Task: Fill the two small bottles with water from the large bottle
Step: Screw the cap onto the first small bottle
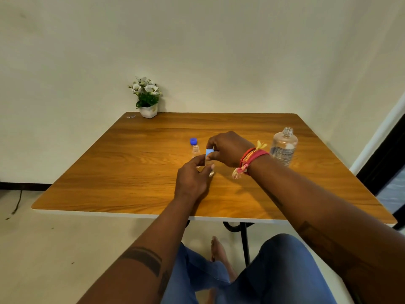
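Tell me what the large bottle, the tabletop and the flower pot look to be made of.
Large bottle: clear plastic by the look, see-through, with a printed label. Tabletop: wood-grain surface with a pale edge, probably laminate, not solid wood; mild sheen. Flower pot: white and smooth, ceramic or plastic; the view leaves it open.

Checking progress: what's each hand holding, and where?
Left hand grips a small bottle by its body; right hand pinches its light blue cap.

Head view, looking down-forward over table (131, 172).
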`<state>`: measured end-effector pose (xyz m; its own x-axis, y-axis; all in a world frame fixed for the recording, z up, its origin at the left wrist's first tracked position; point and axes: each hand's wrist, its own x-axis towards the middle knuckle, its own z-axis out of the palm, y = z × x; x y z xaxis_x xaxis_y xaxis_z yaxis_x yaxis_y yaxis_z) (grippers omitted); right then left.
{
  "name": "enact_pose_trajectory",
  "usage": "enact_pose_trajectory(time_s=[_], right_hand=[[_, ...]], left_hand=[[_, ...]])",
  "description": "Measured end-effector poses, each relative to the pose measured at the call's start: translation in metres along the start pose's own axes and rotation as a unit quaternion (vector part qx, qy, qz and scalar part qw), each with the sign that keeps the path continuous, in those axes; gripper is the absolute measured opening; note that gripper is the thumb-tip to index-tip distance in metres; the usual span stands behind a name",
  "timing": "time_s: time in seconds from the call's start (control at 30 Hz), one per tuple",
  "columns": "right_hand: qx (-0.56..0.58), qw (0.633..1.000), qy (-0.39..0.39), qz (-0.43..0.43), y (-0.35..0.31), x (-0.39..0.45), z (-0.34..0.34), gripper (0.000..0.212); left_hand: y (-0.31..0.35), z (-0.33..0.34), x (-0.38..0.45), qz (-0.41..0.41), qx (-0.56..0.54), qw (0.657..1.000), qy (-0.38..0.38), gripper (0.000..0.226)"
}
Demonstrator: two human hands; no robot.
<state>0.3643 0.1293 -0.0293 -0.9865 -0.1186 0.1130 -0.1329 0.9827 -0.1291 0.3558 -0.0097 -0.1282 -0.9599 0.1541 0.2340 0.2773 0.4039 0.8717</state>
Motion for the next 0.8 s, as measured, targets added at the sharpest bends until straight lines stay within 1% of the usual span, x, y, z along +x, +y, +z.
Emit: enact_pose_trajectory(time_s=[0.07, 0.1, 0.17, 0.2, 0.27, 0.33, 0.37, 0.43, 0.5, 0.57, 0.63, 0.67, 0.7, 0.77, 0.8], right_hand=[[-0.064, 0.997, 0.003, 0.041, -0.002, 0.003, 0.001, 0.050], [-0.068, 0.996, 0.000, 0.053, -0.002, 0.004, 0.002, 0.056], [-0.020, 0.999, -0.001, 0.040, -0.001, 0.001, 0.004, 0.060], [0.007, 1.000, -0.007, 0.017, -0.001, -0.002, 0.002, 0.060], [0.013, 0.999, -0.018, -0.023, -0.002, -0.005, 0.000, 0.046], [-0.015, 1.000, -0.004, -0.008, -0.002, -0.003, 0.003, 0.030], [-0.025, 1.000, 0.006, 0.012, -0.003, -0.002, 0.004, 0.029], [-0.025, 0.998, 0.014, 0.048, -0.001, -0.001, 0.006, 0.045], [0.037, 0.997, 0.027, 0.058, 0.002, -0.003, 0.008, 0.053], [0.078, 0.996, 0.025, 0.018, 0.003, -0.008, 0.009, 0.053], [0.067, 0.997, 0.025, -0.018, 0.003, -0.008, 0.013, 0.039], [0.063, 0.998, 0.030, -0.009, 0.002, -0.007, 0.015, 0.032], [0.061, 0.997, 0.036, 0.006, 0.002, -0.005, 0.016, 0.030], [0.055, 0.997, 0.036, 0.043, 0.003, -0.002, 0.019, 0.041], [0.071, 0.996, 0.035, 0.051, 0.004, -0.002, 0.020, 0.047]], left_hand=[[0.000, 0.000, 0.000, -0.003, 0.000, 1.000, 0.002, 0.038], [0.000, 0.001, 0.000, -0.005, -0.001, 1.000, 0.003, 0.038], [-0.002, 0.000, 0.001, -0.003, -0.003, 1.000, 0.001, 0.036], [-0.003, 0.000, 0.002, 0.001, -0.004, 1.000, -0.001, 0.035], [-0.004, 0.000, 0.002, 0.009, -0.007, 1.000, -0.003, 0.037], [-0.004, 0.000, 0.003, 0.005, -0.007, 1.000, -0.003, 0.040], [-0.003, 0.000, 0.003, 0.001, -0.003, 1.000, -0.001, 0.041], [-0.003, 0.001, 0.003, -0.004, 0.002, 1.000, 0.003, 0.045], [-0.004, 0.001, 0.003, -0.005, 0.001, 1.000, 0.004, 0.047], [-0.003, 0.000, 0.001, 0.002, 0.000, 1.000, -0.001, 0.039], [-0.003, -0.001, 0.002, 0.009, -0.007, 1.000, -0.005, 0.036], [-0.003, -0.001, 0.002, 0.009, -0.006, 1.000, -0.006, 0.036], [-0.003, -0.001, 0.002, 0.006, -0.002, 1.000, -0.006, 0.036], [-0.003, -0.001, 0.001, -0.001, 0.008, 1.000, -0.002, 0.036], [-0.003, -0.001, 0.001, -0.002, 0.009, 1.000, -0.001, 0.035]])
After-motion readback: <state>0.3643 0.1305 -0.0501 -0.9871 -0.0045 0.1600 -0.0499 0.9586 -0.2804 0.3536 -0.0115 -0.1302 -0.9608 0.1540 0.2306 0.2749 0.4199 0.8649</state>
